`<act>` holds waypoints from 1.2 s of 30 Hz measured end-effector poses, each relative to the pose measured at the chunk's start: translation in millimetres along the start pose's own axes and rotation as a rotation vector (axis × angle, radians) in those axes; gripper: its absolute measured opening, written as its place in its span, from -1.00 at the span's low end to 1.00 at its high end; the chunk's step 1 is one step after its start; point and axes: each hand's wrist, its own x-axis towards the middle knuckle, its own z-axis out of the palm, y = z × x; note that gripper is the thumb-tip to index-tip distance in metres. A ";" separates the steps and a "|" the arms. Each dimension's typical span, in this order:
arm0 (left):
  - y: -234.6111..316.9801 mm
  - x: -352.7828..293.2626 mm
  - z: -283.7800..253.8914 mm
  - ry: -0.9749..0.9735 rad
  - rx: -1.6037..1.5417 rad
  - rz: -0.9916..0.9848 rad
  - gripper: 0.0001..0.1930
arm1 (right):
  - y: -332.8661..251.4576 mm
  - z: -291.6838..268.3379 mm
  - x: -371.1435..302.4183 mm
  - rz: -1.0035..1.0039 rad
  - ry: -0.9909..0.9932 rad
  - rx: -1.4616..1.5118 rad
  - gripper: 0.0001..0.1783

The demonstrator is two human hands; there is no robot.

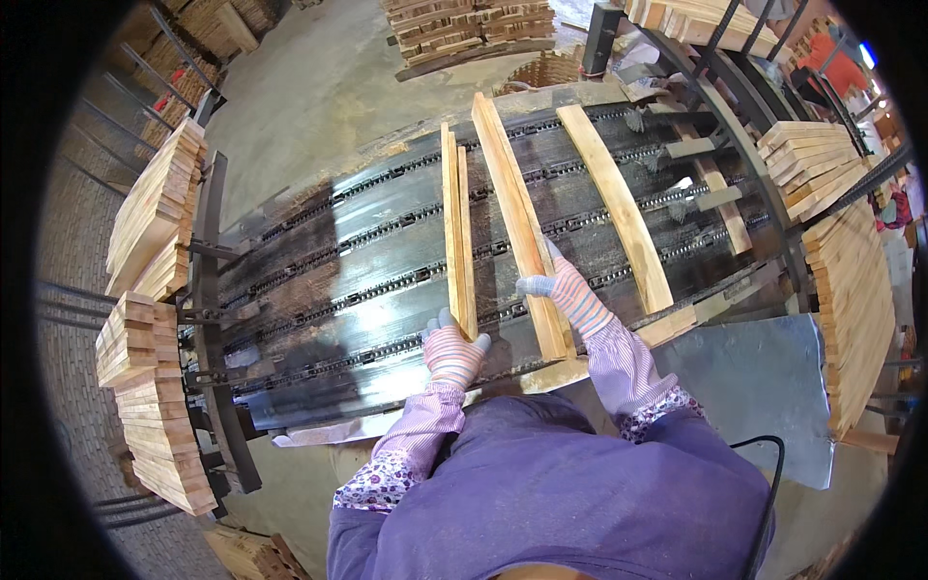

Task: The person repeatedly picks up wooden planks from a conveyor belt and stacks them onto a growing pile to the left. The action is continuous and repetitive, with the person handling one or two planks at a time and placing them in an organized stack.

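My left hand [454,356], in a striped glove with grey fingertips, closes round the near end of two narrow wooden strips [452,232]. They lie side by side, pointing away from me. A thicker pair of wooden boards [512,208] is in the grip of my right hand [574,298], thumb on their left side and fingers on the right. A gap separates the two bundles. Farther right, a single pale wooden board [617,208] rests untouched across the chains of a dark metal conveyor bed [387,314].
Stacked wooden boards stand in racks at the left [159,208] and the right [851,309]. Beyond the bed, a pile of wood [469,34] sits on the concrete floor [300,87]. A grey metal sheet [754,387] lies right of me, beside a black cable [778,474].
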 end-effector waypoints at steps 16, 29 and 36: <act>-95.9 -127.4 -207.4 0.339 -1.290 0.239 -0.16 | 7.7 24.0 18.4 -0.056 -0.121 -0.032 -0.12; -221.0 -121.6 -437.5 1.631 -0.490 -0.419 0.06 | -52.3 35.3 -23.3 -0.091 -0.157 -0.115 -0.13; -217.8 -115.5 -452.2 1.143 -0.647 -0.445 0.05 | -58.1 0.0 -34.9 -0.143 -0.110 -0.055 -0.11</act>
